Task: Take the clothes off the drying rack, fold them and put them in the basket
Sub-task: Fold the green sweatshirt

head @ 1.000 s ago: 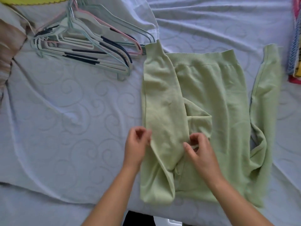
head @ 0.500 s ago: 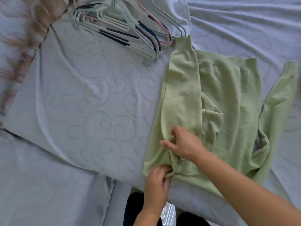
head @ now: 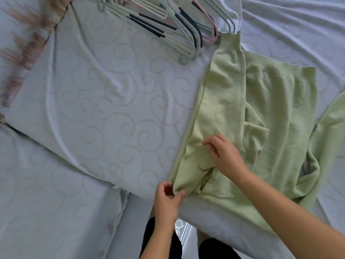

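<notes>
Green sweater [head: 270, 113] lies flat on the bed cover [head: 112, 109], with its long axis running from the hanger pile [head: 168, 25] down toward us. The folded sleeve [head: 224, 94] lies along the sweater edge on the pile side, and its cuff sits just beside the pile.

Left hand [head: 166, 200] is at the sweater corner farthest from the pile, pinching the fold edge between thumb and fingers. Right hand [head: 225, 157] rests on the folded sleeve a little closer to the pile, fingers bent. It's blurred, so we can't tell whether it pinches or only presses.

The loose sleeve [head: 328, 131] is on the sweater's opposite side, well apart from the pile, and not yet folded in.

Our read: that sleeve is next. It runs parallel to the folded one and the right hand is nearer. The left pinch should keep the fold from slipping.
</notes>
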Motion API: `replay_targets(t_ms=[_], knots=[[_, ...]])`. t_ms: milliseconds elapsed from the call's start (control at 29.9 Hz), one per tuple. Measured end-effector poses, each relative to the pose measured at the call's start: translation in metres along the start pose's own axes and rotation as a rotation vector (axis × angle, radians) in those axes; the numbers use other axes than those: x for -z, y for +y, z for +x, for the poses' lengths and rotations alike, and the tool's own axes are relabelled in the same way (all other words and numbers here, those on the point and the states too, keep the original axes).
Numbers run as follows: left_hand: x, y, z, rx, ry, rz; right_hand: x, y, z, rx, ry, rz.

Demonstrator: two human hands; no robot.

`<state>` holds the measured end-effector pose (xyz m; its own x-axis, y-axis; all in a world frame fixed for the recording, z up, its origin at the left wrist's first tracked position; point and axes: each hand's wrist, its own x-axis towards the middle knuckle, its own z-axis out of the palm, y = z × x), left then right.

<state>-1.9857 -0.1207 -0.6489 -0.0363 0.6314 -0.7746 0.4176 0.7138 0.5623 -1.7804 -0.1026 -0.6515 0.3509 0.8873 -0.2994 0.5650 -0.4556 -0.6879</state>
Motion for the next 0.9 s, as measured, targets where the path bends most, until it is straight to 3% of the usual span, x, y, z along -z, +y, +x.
replay_targets(t_ms=[67,167,234,434,501,568,635,668,802,902], knots=[[0.0,-0.007,-0.009,0.002,0.026,-0.003,0.003,0.011,-0.005,0.181,0.12,-0.197],[0.004,-0.004,-0.016,0.103,-0.099,-0.196,-0.001,0.03,-0.004,0.263,-0.001,-0.466],[0.015,-0.006,-0.011,0.068,-0.17,-0.134,-0.006,0.045,-0.001,0.268,-0.09,-0.615],[0.035,-0.008,0.018,-0.317,-0.124,0.649,-0.006,0.06,0.007,0.312,-0.147,-0.724],[0.028,-0.003,0.011,-0.414,0.068,0.671,-0.009,0.058,0.004,0.308,-0.11,-0.711],[0.01,0.006,-0.004,-0.664,0.203,0.687,-0.014,0.054,0.0,0.287,-0.061,-0.683],[-0.014,0.007,-0.013,-0.956,0.093,0.82,-0.019,0.052,-0.001,0.26,-0.024,-0.651],[-0.02,0.003,-0.009,-1.011,-0.003,0.931,-0.022,0.051,-0.001,0.255,-0.011,-0.647],[-0.016,-0.02,0.037,-0.852,-0.148,1.34,-0.021,0.053,0.002,0.246,-0.021,-0.647],[-0.016,-0.023,0.037,-0.807,-0.155,1.384,-0.013,0.049,0.0,0.219,-0.037,-0.567]])
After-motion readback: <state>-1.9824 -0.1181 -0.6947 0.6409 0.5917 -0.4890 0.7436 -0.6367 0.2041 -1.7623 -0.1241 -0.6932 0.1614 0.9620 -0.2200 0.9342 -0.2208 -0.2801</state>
